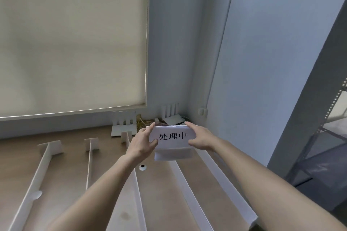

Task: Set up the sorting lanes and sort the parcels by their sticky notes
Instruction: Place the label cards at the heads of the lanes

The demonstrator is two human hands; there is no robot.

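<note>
While both your arms reach forward over the table [63, 170], you hold a folded white card [171, 137] printed 处理中 between your hands, above the far end of the lanes. Your left hand [143, 141] pinches its left edge, thumb on the face and fingers curled behind; your right hand [200, 138] grips the right edge likewise. White dividers [44, 165] stand on edge along the table, marking lanes. Two routers [124, 127] sit at the far edge near the wall corner, below the blind [73, 39].
</note>
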